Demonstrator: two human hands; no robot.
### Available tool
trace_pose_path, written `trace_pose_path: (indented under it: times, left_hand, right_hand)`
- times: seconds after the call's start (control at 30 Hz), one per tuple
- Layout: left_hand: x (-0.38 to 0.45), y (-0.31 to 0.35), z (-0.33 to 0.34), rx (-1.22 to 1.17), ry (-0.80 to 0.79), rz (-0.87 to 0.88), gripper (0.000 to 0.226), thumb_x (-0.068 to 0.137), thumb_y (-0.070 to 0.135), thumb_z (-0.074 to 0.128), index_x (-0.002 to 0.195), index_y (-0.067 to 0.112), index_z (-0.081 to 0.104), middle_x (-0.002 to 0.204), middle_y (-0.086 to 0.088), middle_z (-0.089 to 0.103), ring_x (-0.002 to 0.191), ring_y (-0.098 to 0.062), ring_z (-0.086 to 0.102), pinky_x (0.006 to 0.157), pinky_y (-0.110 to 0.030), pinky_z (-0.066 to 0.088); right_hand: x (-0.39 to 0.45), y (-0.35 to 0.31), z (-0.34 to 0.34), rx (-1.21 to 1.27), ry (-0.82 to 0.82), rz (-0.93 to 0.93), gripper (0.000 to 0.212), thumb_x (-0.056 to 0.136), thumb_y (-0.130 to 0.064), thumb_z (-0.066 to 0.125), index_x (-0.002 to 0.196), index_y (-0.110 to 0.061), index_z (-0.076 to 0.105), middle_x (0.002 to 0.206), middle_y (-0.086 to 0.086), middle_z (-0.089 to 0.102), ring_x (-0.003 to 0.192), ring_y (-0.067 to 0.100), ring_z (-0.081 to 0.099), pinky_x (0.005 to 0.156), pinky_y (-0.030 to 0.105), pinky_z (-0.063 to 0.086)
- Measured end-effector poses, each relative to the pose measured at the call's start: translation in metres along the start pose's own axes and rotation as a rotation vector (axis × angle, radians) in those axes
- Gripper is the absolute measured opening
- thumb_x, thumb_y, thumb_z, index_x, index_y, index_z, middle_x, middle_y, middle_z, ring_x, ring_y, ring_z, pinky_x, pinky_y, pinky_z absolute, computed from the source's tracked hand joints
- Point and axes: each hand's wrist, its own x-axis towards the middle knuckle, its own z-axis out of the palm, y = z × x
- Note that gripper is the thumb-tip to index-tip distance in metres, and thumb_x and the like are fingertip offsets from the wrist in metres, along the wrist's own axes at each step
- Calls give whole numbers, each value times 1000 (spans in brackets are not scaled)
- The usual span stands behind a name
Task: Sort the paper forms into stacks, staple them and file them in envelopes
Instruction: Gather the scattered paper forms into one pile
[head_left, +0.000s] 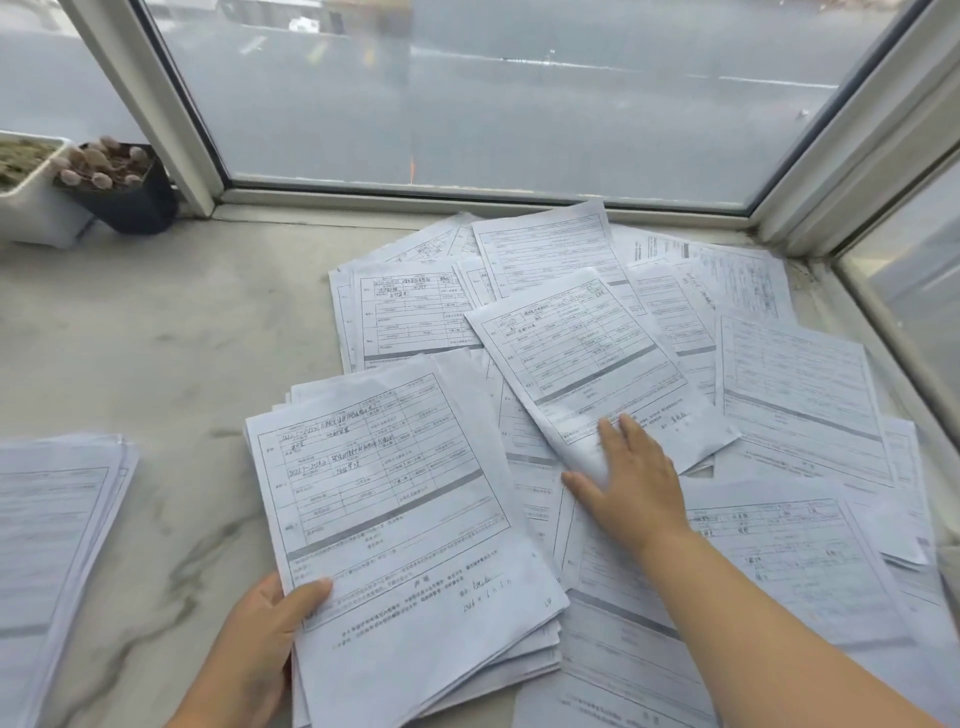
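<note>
A thick stack of printed forms (400, 519) lies in front of me, and my left hand (260, 649) grips its lower left edge, thumb on top. My right hand (631, 486) reaches into a loose spread of forms (779, 389) on the right. Its fingers and thumb pinch the curled lower edge of one tilted form (582, 358) that lifts off the pile. Another neat stack of forms (47, 545) sits at the far left edge of the view.
The papers lie on a pale marble windowsill (156, 338) in a bay window with white frames (171, 119). A black pot with a succulent (122, 182) and a white planter (26, 192) stand at the back left.
</note>
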Motion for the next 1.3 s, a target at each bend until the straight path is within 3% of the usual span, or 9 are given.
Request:
trace_pose_path:
  times: [0.1,0.23,0.37,0.53,0.63,0.77,0.97,1.1,1.3]
  left_hand:
    - [1,-1,-1,4,-37,3,28,91,-6,49,116,-1,61,107,-25,69,100,-46,65,100,-60,42]
    - [0,-2,-3,19,-62,22,29,91,-7,47,115,2,62,107,-21,70,99,-42,66,97,-56,45]
    - [1,-2,-5,-21,-71,6,29,93,-3,46,117,2,61,108,-21,70,96,-39,68,94,-51,48]
    - [-4,6,-5,-119,-192,9,56,96,57,38,132,18,57,127,-11,64,119,-30,59,107,-51,37]
    - [-7,8,-5,-223,-252,-15,70,87,67,35,128,15,59,123,-13,66,116,-31,61,103,-49,40]
    - [-9,3,-2,-69,-203,0,26,96,15,51,118,10,64,113,-17,70,102,-33,68,89,-44,48]
    - [-3,17,-29,118,-25,60,29,89,-9,52,111,4,64,94,-11,74,90,-34,68,87,-47,50]
    - [-7,26,-67,134,-75,60,36,88,-7,51,122,2,59,101,-17,72,89,-36,68,72,-43,58]
    - [-17,18,-92,134,-224,15,49,73,-1,57,122,3,59,113,-25,67,99,-44,66,73,-45,59]
  right_hand:
    - [6,1,-4,-14,79,-7,58,99,-38,46,150,-16,29,157,3,27,142,22,30,111,36,31]
    - [10,2,-26,130,275,-10,18,84,-1,52,97,-11,59,91,4,53,78,30,53,61,32,36]
    - [-19,-29,-43,135,493,-186,31,75,5,58,103,-8,64,84,2,50,61,24,45,52,28,33]
    - [-105,-112,-9,131,307,-433,57,53,-2,79,105,-18,64,84,-1,56,48,18,52,36,25,32]
    - [-136,-159,19,12,-10,-478,54,70,-13,72,120,-18,53,109,3,51,85,24,60,59,32,34]
    - [-158,-174,22,162,-432,-458,71,84,-51,63,143,-22,35,135,1,36,118,27,48,92,38,40]
    - [-182,-67,43,212,160,-209,64,72,-64,56,125,-27,57,125,-10,55,111,13,57,96,31,49]
    - [-221,-19,79,85,17,161,130,40,-95,42,145,-19,36,150,6,39,131,21,35,105,46,17]
    - [-231,-1,103,102,104,192,98,76,-89,16,137,-19,46,147,4,42,134,19,32,103,41,20]
